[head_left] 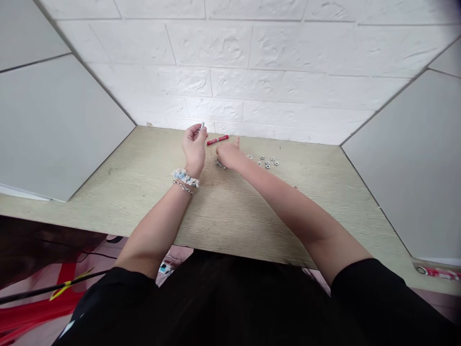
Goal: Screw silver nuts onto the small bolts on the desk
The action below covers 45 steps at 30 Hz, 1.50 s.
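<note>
Upright between the thumb and fingers of my left hand (193, 146) is a small silver bolt (202, 125), its lower part hidden by the fingers. My right hand (229, 155) is low over the tabletop, fingers bent down in a pinch and the little finger sticking out; its fingertips are mostly hidden. Silver bolts (221, 165) lie just under and beside that hand. Behind the two hands lies a red marker-like tube (217, 140). Several loose metal nuts (267, 162) are scattered to the right of my right hand, and a flat washer-like ring (249, 156) lies near its wrist.
The pale wooden tabletop (230, 216) ends at a white brick-patterned wall (230, 72). Grey-white panels stand at the left (61, 125) and right (406, 163). A red-and-white tube (437, 273) lies at the far right edge. Red fabric and a black rod (32, 294) show below left.
</note>
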{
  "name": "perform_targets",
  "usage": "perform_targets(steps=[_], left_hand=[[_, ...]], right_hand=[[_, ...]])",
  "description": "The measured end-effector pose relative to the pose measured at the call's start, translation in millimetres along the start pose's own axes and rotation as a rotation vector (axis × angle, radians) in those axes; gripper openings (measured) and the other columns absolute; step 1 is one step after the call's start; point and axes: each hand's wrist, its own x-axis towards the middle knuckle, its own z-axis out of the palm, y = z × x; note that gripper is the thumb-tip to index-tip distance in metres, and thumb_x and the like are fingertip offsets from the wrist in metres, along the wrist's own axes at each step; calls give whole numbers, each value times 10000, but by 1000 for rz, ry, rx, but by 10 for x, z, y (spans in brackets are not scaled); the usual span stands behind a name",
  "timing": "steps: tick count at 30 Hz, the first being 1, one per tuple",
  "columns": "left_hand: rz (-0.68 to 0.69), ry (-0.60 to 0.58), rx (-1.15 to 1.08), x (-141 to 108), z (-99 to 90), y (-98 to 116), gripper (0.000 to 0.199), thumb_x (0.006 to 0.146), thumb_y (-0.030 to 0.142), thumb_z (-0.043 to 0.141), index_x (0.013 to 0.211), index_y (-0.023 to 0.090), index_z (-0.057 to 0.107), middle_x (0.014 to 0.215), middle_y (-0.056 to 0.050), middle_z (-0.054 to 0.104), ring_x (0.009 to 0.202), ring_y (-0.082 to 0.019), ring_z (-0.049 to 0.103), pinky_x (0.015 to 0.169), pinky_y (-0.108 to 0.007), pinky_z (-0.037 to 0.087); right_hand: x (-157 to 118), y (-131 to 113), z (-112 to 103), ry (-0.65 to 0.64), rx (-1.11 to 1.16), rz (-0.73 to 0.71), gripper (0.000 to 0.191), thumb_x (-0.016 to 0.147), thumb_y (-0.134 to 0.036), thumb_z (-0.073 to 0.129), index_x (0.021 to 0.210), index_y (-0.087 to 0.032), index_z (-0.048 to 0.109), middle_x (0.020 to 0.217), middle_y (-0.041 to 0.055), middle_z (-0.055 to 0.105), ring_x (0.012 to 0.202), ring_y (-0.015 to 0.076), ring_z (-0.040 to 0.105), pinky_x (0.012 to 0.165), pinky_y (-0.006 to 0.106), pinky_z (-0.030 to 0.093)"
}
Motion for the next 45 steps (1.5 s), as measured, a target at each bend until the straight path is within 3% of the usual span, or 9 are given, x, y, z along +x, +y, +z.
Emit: perform_targets(steps=[5, 10, 15, 20, 26, 30, 35, 39, 45], left_hand=[[103, -199, 331, -94, 6, -35, 143, 841, 155, 712, 983, 157, 694, 724, -3, 652, 682, -101, 615, 673, -230, 521], [442, -575, 588, -380, 110, 17, 156, 835, 143, 727, 991, 136, 721, 944, -59, 745, 771, -99, 650, 775, -239, 554], [594, -759, 597, -607, 183, 55, 196, 875, 192, 713, 1055, 116, 707, 980, -82, 741, 802, -106, 681, 776, -237, 576], [623, -798, 581, -600, 163, 13, 222, 876, 208, 718, 1075, 111, 707, 991, -91, 736, 816, -113, 687, 785, -249, 583], [482, -802, 539, -593, 179, 14, 215, 822, 173, 762, 1030, 131, 729, 1000, -85, 739, 837, -128, 686, 814, -277, 574], [81, -657, 373, -594, 224, 97, 202, 817, 185, 759, 1008, 141, 712, 846, -38, 723, 747, -113, 665, 787, -280, 567], [-360, -370, -15, -443, 194, 129, 23, 895, 157, 652, 877, 146, 645, 846, -12, 685, 770, -56, 659, 867, -220, 546], [-406, -303, -61, -344, 145, 106, 109, 900, 182, 645, 797, 164, 615, 845, -11, 677, 824, -63, 668, 894, -214, 544], [-279, -487, 100, -428, 192, 128, 11, 893, 152, 629, 900, 150, 638, 879, -37, 710, 829, -90, 691, 868, -262, 564]], right_hand=[[-548, 148, -193, 230, 189, 37, 339, 891, -89, 470, 1117, -184, 705, 1186, 100, 702, 1153, 256, 628, 1201, 713, 115], [-1061, 458, -161, 437, 630, 203, 239, 805, -196, 567, 987, -183, 721, 1031, 87, 728, 973, 230, 661, 1051, 518, 455], [-1125, 598, -14, 563, 1085, 397, 278, 709, -285, 628, 960, -173, 670, 915, 57, 692, 844, 184, 646, 823, 370, 537], [-1117, 519, 32, 603, 1245, 425, 291, 652, -318, 651, 917, -202, 618, 868, 19, 638, 772, 159, 628, 731, 324, 527], [-1155, 538, 61, 584, 1146, 425, 285, 687, -317, 621, 945, -209, 564, 931, 42, 631, 815, 178, 633, 795, 364, 531], [-1223, 571, -18, 423, 784, 323, 185, 737, -266, 603, 885, -228, 498, 894, 30, 643, 867, 204, 627, 997, 500, 463], [-1286, 490, -86, 211, 309, 244, 142, 803, -189, 537, 796, -230, 401, 751, -27, 592, 773, 183, 587, 1173, 682, 124], [-1282, 435, -37, 115, 194, 269, 141, 804, -133, 491, 789, -226, 387, 791, 3, 631, 838, 208, 606, 1150, 709, 145], [-1262, 492, -11, 98, 250, 325, 89, 801, -134, 544, 807, -215, 508, 840, 24, 690, 867, 226, 634, 1151, 728, 132]])
